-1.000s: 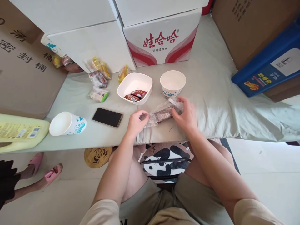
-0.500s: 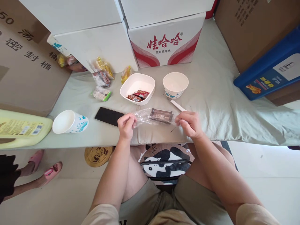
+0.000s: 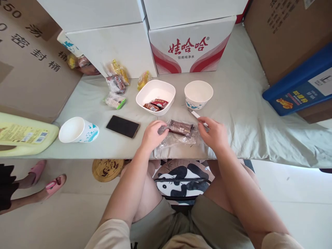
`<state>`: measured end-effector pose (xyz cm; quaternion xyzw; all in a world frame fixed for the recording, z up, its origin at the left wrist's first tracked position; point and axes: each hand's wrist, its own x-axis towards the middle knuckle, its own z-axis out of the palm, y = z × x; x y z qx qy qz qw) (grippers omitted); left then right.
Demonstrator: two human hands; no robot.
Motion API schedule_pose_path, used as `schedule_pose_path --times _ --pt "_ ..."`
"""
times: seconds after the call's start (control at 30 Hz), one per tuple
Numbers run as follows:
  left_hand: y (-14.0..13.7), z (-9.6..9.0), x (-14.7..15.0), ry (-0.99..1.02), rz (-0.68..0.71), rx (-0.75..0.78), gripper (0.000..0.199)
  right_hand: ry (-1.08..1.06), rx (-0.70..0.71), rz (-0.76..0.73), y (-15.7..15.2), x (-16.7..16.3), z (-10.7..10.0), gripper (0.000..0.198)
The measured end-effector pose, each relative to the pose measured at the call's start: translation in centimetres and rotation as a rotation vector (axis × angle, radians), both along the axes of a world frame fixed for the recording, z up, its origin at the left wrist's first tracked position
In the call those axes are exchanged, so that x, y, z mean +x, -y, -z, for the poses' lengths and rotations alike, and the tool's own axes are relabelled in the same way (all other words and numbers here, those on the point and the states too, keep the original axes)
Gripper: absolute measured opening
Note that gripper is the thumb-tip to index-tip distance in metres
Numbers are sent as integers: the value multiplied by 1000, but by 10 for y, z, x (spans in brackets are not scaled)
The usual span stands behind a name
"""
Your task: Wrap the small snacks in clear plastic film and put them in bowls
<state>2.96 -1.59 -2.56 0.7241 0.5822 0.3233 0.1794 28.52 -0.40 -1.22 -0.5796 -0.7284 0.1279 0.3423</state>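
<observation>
A clear plastic bag (image 3: 188, 139) with brown-wrapped snack bars (image 3: 181, 127) in it lies crumpled near the table's front edge. My left hand (image 3: 153, 136) rests at the bag's left end, its thumb and fingers closed on the plastic. To the right of the bag, my right hand (image 3: 214, 133) has its thumb and fingers apart. Its fingertips are at the handle of a slim white knife (image 3: 196, 114), which still lies on the cloth; the far end of the handle is partly hidden by the fingers.
Behind the bag stand a white square bowl (image 3: 165, 89) with red snack packets and a paper bowl (image 3: 198, 90). Leftward are a phone (image 3: 122, 126), a paper cup (image 3: 77, 129), and wrapped snacks (image 3: 116, 84). White cartons (image 3: 192, 52) line the back; a blue container (image 3: 298, 86) stands right.
The bag, stretched between both hands before, now lies looser on the table. My right hand has let go of its right end and moved to the knife handle. My left hand has shifted right.
</observation>
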Motion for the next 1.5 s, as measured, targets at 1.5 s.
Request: schedule_pose_path --times 1.5 --pt "-13 -13 7 1064 -417 -487 20 -237 -58 -258 19 -37 18 34"
